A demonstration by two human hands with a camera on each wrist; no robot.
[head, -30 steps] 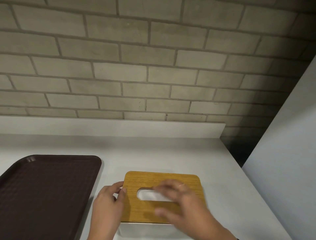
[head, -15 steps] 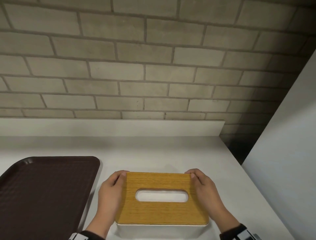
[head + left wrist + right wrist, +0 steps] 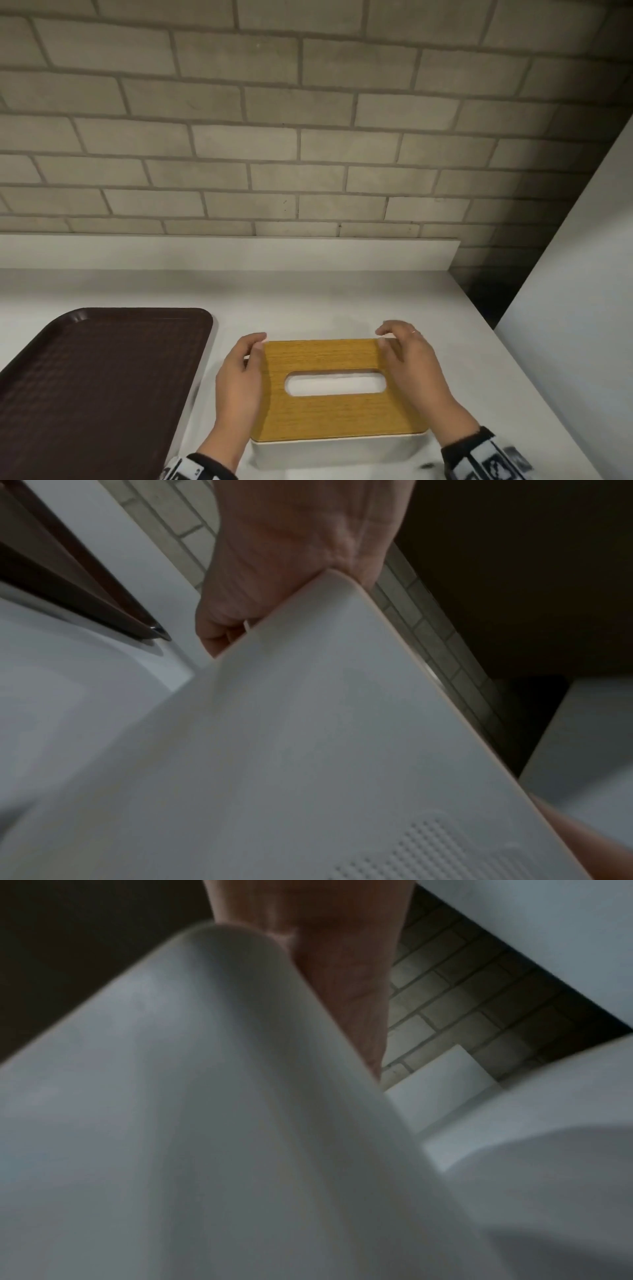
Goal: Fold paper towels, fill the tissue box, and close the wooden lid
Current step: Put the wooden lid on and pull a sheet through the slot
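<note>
A white tissue box (image 3: 335, 452) stands on the counter with its wooden lid (image 3: 329, 356) seated flat on top. White paper shows in the lid's oval slot (image 3: 335, 383). My left hand (image 3: 256, 342) holds the box's left end, fingers curled round the far left corner. My right hand (image 3: 394, 337) lies along the right end, thumb at the lid's edge, fingers arched over the far right corner. In the left wrist view my left hand (image 3: 274, 561) presses against the box (image 3: 308, 750). The right wrist view shows my right hand (image 3: 335, 961) against the box (image 3: 205, 1096).
A dark brown tray (image 3: 96, 394) lies just left of the box, also in the left wrist view as the tray (image 3: 68, 588). A low white ledge (image 3: 239, 251) runs under the brick wall. A white panel (image 3: 582, 308) bounds the counter on the right.
My right hand left the top of the lid and went to the box's right end. Both hands came to hold the box's ends, and the right fingers have since risen slightly.
</note>
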